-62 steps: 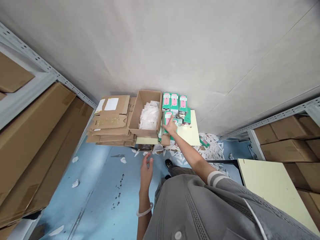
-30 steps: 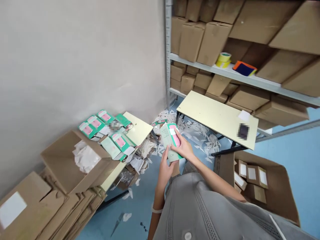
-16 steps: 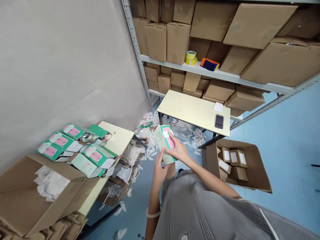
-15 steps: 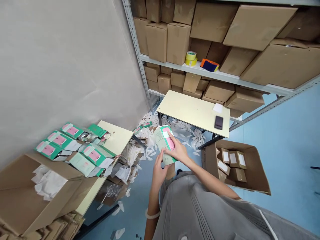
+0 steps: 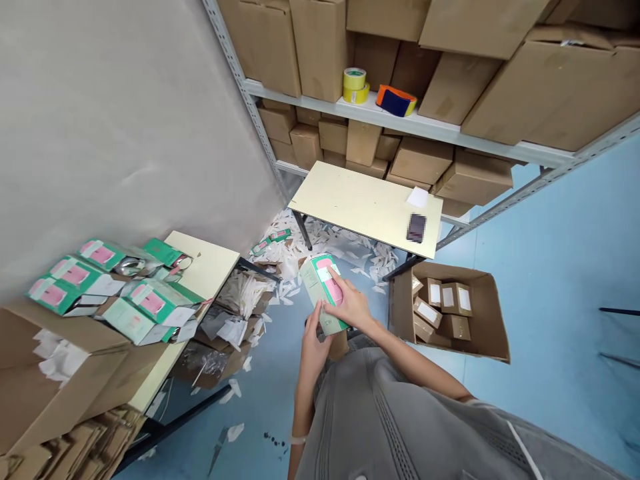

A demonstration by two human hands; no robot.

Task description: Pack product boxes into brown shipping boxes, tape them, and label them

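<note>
Both hands were together, clamped on one green-and-pink ctn (image 5: 320, 283), held tilted in front of the torso, above the floor & btwn two pale tables. The R hand (image 5: 354, 305) gripped it from above on the R, index finger along the pink panel, thumb bent across the near part; the L hand (image 5: 313, 343) held the near lower L edge. A white band (image 5: 299, 440) encircled the L wrist.

To the L, the first table (image 5: 215, 257) bore similar ctns (image 5: 75, 272), three in a row by the wall, others nearer, some w/ ends open, contents indistinct. Beside them stood an open cardboard box (image 5: 113, 373) w/ white paper (image 5: 63, 360) inside.

Ahead, the second table (image 5: 350, 193) carried a white sheet (image 5: 418, 197) & a dark item (image 5: 416, 228), pixelated. Paper scraps (image 5: 345, 247) littered the floor beneath. To the R, a large open box (image 5: 487, 320) held small brown boxes (image 5: 456, 298), several w/ white labels. On the shelf (image 5: 435, 127) behind: tape rolls (image 5: 355, 85), stacked, amid brown cardboard boxes (image 5: 320, 53).
</note>
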